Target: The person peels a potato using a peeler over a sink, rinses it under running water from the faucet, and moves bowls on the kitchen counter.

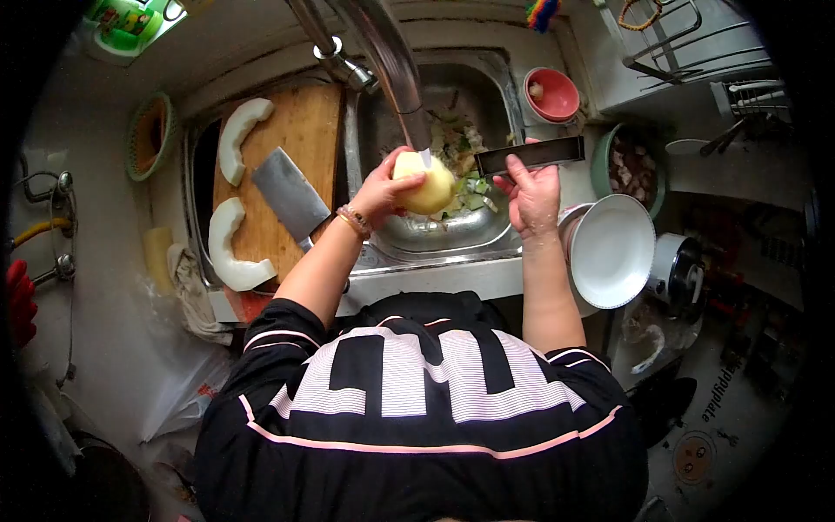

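While the L hand (380,191) holds a pale yellow round veg (424,187), its fingers are curled around the side, w/ the thumb lying across the front. The veg is up over the sink (379,113), right under the tip of the faucet (383,52), and its skin side looks smooth & bare. A beaded bracelet (354,222) sits on the L wrist.

R hand (532,196) grips a long dark tool (557,151), thumb on the near face, a fingertip showing past the far edge; exact type of tool can't tell. It's held roughly level nr the sink's R rim, apart from the veg. Wet spots show on the R wrist.

Down in the sink: loose scraps (461,143), pale & green bits. L of it is a wooden board (304,113) w/ two curved white melon pcs (243,130), one nr the far edge, one nr the front. A cleaver (287,187) lies btwn them & the sink, handle twd the L forearm.

R of the sink: a pink bowl (557,96) w/ a small pale lump inside; next, a green bowl (603,165) w/ meat-like chunks; nearer the person, a white bowl (613,252).
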Available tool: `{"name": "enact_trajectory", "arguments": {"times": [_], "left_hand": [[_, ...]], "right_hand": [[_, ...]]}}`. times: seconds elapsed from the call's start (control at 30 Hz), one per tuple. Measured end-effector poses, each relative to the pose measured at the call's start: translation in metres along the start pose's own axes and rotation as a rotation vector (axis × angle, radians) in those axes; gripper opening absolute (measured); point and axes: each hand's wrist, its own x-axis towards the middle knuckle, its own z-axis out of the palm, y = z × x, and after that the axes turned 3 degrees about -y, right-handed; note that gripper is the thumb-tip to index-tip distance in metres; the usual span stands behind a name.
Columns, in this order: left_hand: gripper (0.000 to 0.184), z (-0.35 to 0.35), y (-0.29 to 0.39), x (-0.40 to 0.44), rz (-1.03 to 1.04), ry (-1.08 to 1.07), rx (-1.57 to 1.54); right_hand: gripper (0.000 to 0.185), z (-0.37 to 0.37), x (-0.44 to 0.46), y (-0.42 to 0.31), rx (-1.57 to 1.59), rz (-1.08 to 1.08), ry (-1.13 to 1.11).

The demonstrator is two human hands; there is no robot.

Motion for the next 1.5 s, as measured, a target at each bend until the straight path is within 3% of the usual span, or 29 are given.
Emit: {"name": "enact_trajectory", "arguments": {"times": [0.07,0.27,0.37,0.5,0.67,0.77,0.83,1.0,1.07,1.1,1.17,1.2,1.3,1.33,1.37,1.43,1.5], "left_hand": [[0.044,-0.002,-0.001,-0.013,-0.201,-0.185,-0.570],[0.048,0.010,-0.010,-0.021,-0.307,-0.248,-0.890],[0.050,0.018,-0.012,-0.018,-0.293,-0.172,-0.773],[0.048,0.012,-0.012,-0.021,-0.167,-0.276,-0.740],[0.051,0.000,-0.015,-0.019,-0.112,-0.292,-0.762],[0.053,-0.006,-0.007,-0.028,-0.086,-0.208,-0.723],[0.050,-0.013,-0.012,-0.030,-0.052,-0.266,-0.802],[0.052,-0.009,-0.004,-0.036,-0.038,-0.059,-0.677],[0.053,-0.007,-0.005,-0.035,-0.044,-0.087,-0.637],[0.053,-0.007,-0.007,-0.035,-0.046,-0.101,-0.616],[0.055,-0.001,-0.008,-0.037,-0.032,-0.142,-0.659],[0.055,0.000,-0.006,-0.032,-0.043,-0.114,-0.641],[0.057,0.001,-0.010,-0.023,-0.126,-0.074,-0.636],[0.054,0.002,-0.011,-0.020,-0.139,-0.086,-0.625],[0.052,0.003,-0.013,-0.019,-0.164,-0.137,-0.662],[0.050,0.004,-0.010,-0.019,-0.197,-0.228,-0.737],[0.048,0.007,-0.007,-0.017,-0.175,-0.178,-0.720]], "right_hand": [[0.041,0.003,-0.001,0.012,-0.028,0.067,-0.064],[0.044,0.030,-0.013,0.033,0.027,0.090,-0.231],[0.042,0.029,-0.013,0.036,-0.157,0.098,-0.257],[0.036,0.031,-0.009,0.022,-0.239,0.106,-0.343],[0.029,0.041,0.000,0.023,-0.078,0.194,-0.361],[0.027,0.033,0.018,0.041,-0.124,0.147,-0.199],[0.024,0.025,0.031,0.052,-0.137,0.106,-0.028],[0.022,0.047,0.015,0.041,-0.047,0.185,-0.180],[0.020,0.045,0.014,0.050,0.043,0.300,-0.274],[0.019,0.020,0.033,0.066,-0.133,0.301,-0.151],[0.019,-0.001,0.044,0.070,-0.197,0.136,0.169],[0.018,0.008,0.036,0.055,-0.115,0.092,0.110],[0.016,0.021,0.018,0.042,-0.002,0.278,-0.061],[0.015,0.028,0.014,0.040,0.044,0.327,-0.273],[0.015,0.016,0.023,0.052,0.087,0.373,-0.212],[0.014,-0.001,0.038,0.053,-0.190,0.201,0.132],[0.015,0.000,0.040,0.045,-0.058,0.201,-0.033]]}}
